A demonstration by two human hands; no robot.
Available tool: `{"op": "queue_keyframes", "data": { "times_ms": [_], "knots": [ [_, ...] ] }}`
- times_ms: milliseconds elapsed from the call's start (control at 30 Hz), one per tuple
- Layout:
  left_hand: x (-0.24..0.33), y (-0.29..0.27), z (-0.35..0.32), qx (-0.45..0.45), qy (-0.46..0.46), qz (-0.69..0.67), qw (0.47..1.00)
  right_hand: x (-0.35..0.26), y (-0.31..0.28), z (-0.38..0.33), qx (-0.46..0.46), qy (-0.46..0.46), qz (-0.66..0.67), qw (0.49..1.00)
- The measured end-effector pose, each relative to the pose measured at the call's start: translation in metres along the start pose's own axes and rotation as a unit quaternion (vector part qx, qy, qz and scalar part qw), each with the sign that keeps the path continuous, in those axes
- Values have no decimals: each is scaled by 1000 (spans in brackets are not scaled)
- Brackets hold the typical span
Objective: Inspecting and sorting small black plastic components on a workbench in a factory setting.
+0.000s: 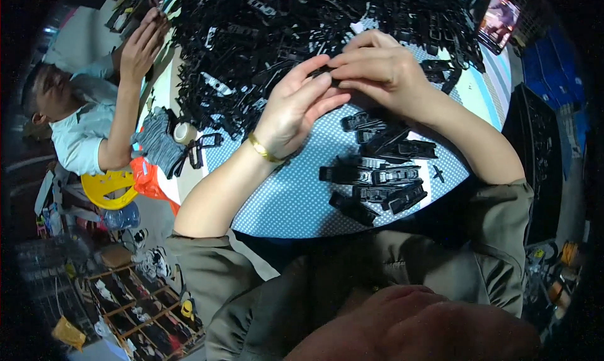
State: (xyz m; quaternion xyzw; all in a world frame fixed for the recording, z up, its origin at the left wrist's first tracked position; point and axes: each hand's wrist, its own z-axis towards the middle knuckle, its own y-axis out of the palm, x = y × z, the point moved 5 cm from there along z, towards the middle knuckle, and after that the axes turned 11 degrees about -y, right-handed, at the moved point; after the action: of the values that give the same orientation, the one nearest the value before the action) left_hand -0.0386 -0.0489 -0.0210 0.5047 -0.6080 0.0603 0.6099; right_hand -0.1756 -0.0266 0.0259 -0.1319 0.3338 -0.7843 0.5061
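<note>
My left hand [296, 103] and my right hand [384, 65] meet over the far middle of the table, fingertips nearly touching. Both are closed in a pinch around a small black part [331, 70], mostly hidden by the fingers, so its exact shape cannot be made out. Nearer to me, below my right hand, lie several black slotted plastic pieces [396, 175] in loose rows. A small black cross-shaped piece [438, 173] rests to their right. Beyond my hands spreads a large heap of black plastic parts [251, 33], with a few silvery pieces among them.
A dotted blue-white cloth [283, 203] covers the table. At the left edge are a grey knitted glove [157, 141] and a round pale roll [185, 132]. A co-worker [82, 122] sits at the left, hands raised. A lit screen [499, 20] stands far right, near blue crates [550, 65].
</note>
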Motion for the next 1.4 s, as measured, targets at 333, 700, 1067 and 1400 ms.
{"op": "queue_keyframes", "data": {
  "times_ms": [333,700,1067,1400],
  "knots": [
    [6,9,0,-42,0,-4,999,7,-9,-1,26,-42,51,997],
    [-11,9,5,-39,8,187,981,97,-57,-33,-127,263,1,956],
    [-14,12,2,-41,-31,204,978,45,-22,-18,-200,44,-36,978],
    [-13,12,0,-28,-26,192,981,25,-4,-13,-222,-37,-134,965]
  ]
}}
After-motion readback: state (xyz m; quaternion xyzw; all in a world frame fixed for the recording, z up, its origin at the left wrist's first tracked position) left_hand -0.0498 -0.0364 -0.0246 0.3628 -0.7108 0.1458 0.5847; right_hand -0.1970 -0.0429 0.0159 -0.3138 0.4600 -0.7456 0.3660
